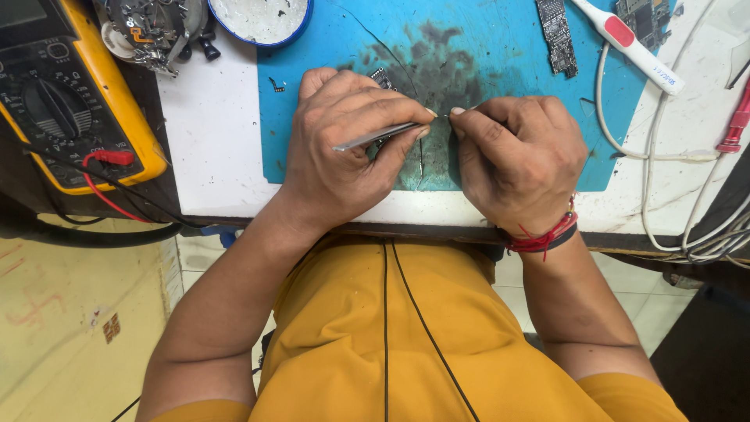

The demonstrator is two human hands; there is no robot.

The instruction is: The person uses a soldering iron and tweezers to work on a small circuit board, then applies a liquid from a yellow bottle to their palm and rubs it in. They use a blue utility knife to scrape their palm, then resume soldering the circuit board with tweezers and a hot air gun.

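Now the left hand (344, 133) pinches metal tweezers (375, 137) near the surface's front edge; right hand (516, 160) closed on something unclear

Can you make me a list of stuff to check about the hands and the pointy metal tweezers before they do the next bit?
1. Left hand grips the tweezers: ok.
2. Right hand pinches something at the tweezer tips: too small to make out, cannot tell.
3. Both hands rest over the blue mat: ok.
4. Small board under the left hand lies flat: mostly hidden, cannot tell.
5. White cables lie clear of the hands: ok.
6. Yellow meter sits away from the hands: ok.
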